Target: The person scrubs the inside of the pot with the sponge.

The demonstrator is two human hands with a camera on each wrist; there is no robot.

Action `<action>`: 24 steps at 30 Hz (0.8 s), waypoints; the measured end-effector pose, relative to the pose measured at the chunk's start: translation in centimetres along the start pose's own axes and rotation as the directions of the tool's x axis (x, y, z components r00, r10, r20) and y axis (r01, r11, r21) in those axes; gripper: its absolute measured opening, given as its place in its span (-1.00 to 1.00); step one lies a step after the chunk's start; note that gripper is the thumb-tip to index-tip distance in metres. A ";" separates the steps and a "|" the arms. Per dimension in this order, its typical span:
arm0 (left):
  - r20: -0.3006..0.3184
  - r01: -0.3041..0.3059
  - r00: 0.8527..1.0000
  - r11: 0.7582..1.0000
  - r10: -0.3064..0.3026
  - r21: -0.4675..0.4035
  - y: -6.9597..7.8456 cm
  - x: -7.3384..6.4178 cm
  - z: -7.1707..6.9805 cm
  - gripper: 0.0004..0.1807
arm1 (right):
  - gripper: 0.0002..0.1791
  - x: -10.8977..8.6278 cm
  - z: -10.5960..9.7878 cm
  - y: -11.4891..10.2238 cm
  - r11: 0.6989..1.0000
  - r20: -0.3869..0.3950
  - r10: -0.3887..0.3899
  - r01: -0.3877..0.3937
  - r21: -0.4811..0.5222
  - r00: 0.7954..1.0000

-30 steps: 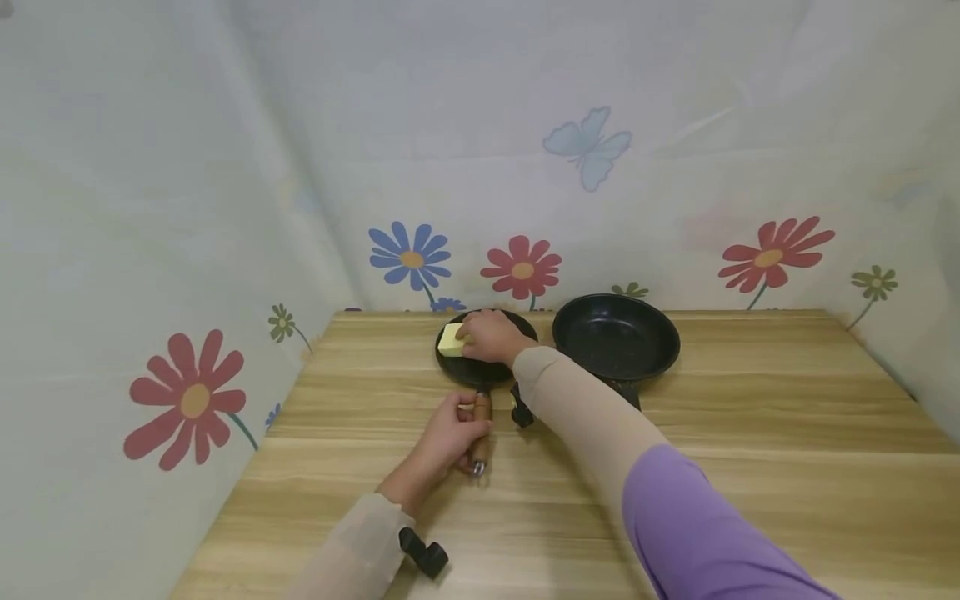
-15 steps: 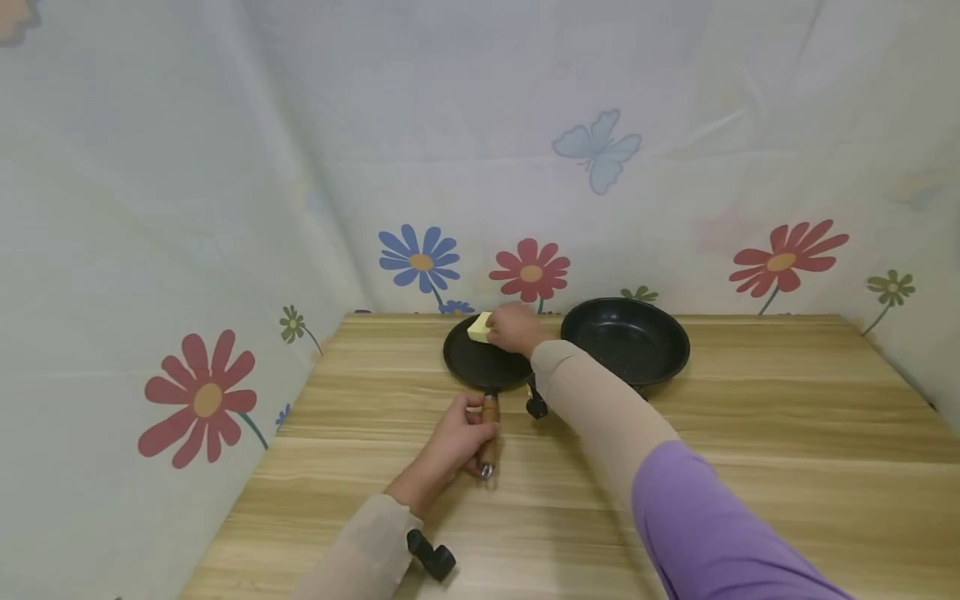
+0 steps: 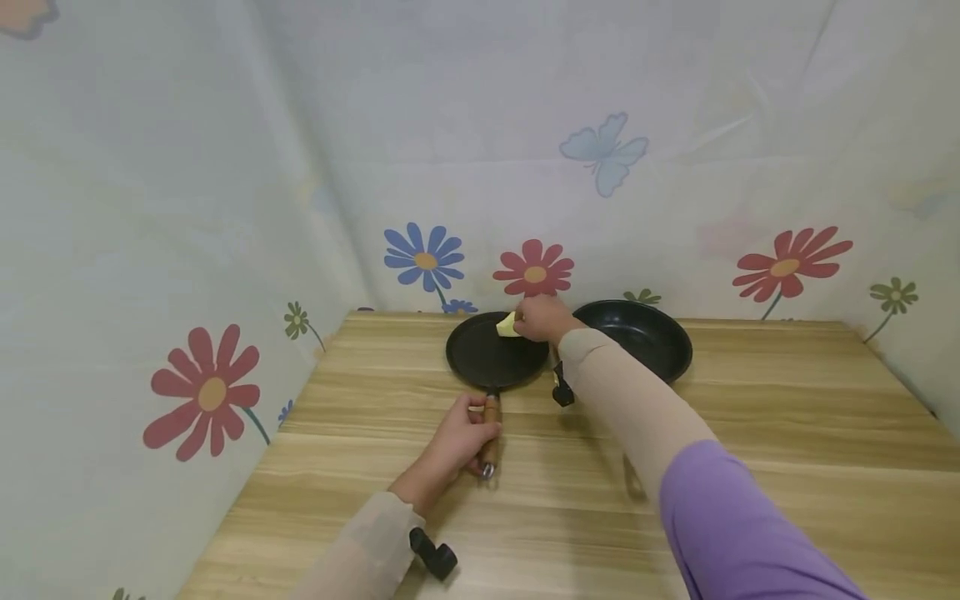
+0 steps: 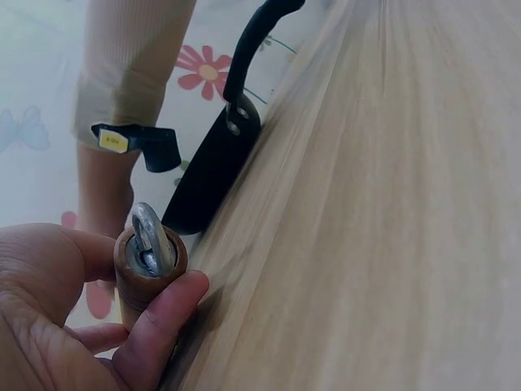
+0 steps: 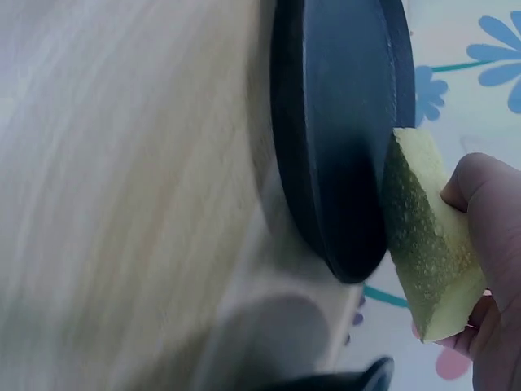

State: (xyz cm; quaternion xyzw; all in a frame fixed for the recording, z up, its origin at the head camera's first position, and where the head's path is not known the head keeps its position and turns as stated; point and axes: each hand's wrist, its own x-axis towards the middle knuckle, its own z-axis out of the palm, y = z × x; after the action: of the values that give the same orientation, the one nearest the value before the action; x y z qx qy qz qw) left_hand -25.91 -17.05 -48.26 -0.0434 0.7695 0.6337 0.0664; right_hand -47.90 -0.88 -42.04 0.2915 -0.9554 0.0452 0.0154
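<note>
1. Looking down through the head view, I have the left hand point(image 3: 459, 435) gripping the wooden handle point(image 3: 491, 455) of a small, flat black pan point(image 3: 487, 354), which lies on the wood-grain surface point(image 3: 360, 392). The right hand point(image 3: 543, 318) pinches a pale yellow sponge point(image 3: 507, 326) over the far right part of that pan. Just right of it sits a deeper black pan point(image 3: 652, 337), partly hidden by the right forearm. Behind everything I see a pale backdrop point(image 3: 465, 150) printed with flowers and a butterfly.

2. From the left wrist, I get the handle end-on, its metal ring point(image 4: 150, 240) toward me, with the left thumb and fingers round the wood. Beyond are the deeper pan, its black handle point(image 4: 251, 50) and the other sleeve with a black camera clip point(image 4: 149, 147).

3. From the right wrist, I see the sponge held between thumb and fingers, its darker, rough face turned to the flat pan; I cannot tell whether they touch.
</note>
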 end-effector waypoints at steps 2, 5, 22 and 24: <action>-0.002 -0.001 1.000 1.000 0.001 0.008 0.0 0.0 0.0 -0.43 | -0.72 -0.3 -0.5 0.3 1.000 0.015 0.002 -0.002 0.000 1.000; -0.003 0.000 1.000 1.000 0.000 0.019 0.0 0.1 0.0 -0.44 | -0.74 -0.7 -1.1 0.8 1.000 0.047 -0.009 0.009 0.001 0.999; -0.004 -0.005 1.000 1.000 0.005 0.016 0.2 -0.2 0.1 -0.44 | -0.66 -2.6 -3.3 1.3 0.996 0.265 -0.090 0.085 0.031 0.960; -0.005 -0.004 1.000 1.000 0.004 0.010 0.1 -0.1 0.1 -0.44 | -0.66 -2.8 -3.5 1.2 0.995 0.277 -0.104 0.101 0.024 0.955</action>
State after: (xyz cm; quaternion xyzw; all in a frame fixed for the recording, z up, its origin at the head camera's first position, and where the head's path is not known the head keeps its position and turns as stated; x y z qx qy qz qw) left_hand -25.79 -16.94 -48.13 -0.0432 0.7729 0.6299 0.0635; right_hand -46.22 2.06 -38.83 0.3442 -0.9315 0.0075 -0.1176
